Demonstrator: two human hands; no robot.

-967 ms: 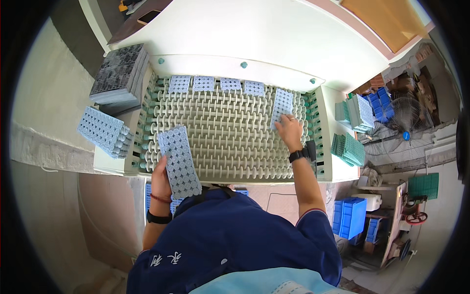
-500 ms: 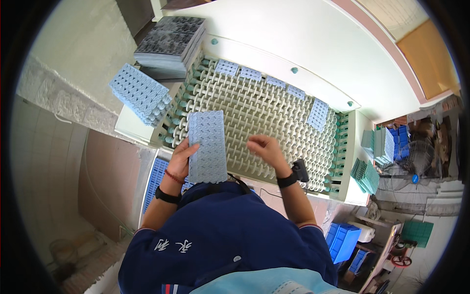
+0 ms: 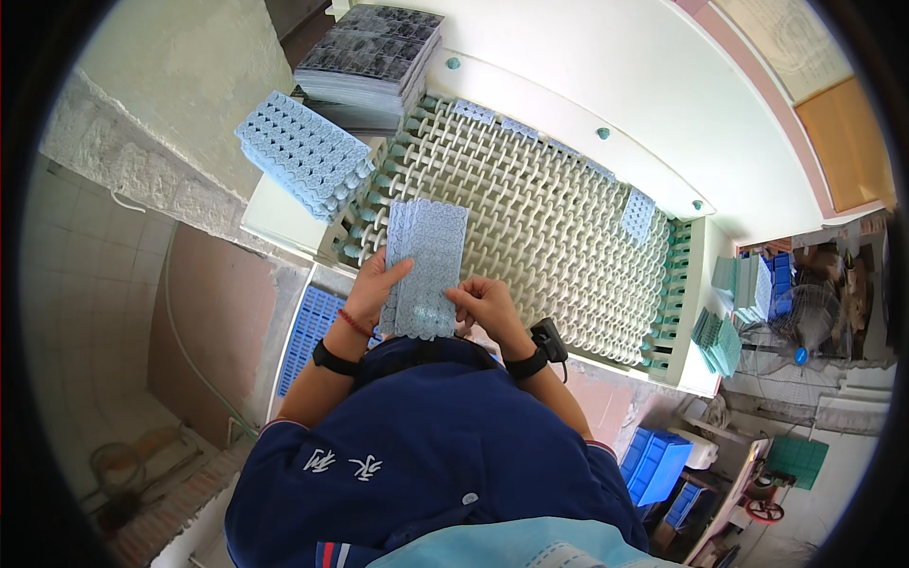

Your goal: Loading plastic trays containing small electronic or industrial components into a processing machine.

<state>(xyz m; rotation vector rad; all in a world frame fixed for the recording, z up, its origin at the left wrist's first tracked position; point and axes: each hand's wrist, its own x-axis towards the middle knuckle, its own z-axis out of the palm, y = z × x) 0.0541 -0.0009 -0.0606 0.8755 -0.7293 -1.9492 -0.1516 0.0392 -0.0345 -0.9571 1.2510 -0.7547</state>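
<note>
Our left hand [image 3: 376, 277] clamps the stack of sheets [image 3: 431, 251], thumb on top, above the rollers' [image 3: 530, 208] near edge; our right hand [image 3: 485, 308] pinches its right edge, on how many sheets we cannot tell. Clinging sheets could come off double; a loose left grip could let some slide. The blue crate's [image 3: 655, 464] contents stay hidden from us.

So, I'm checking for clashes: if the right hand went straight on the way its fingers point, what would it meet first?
The light-blue sheets held in the left hand; the right hand seems to be right at their edge, though depth makes actual contact hard to judge.
</note>
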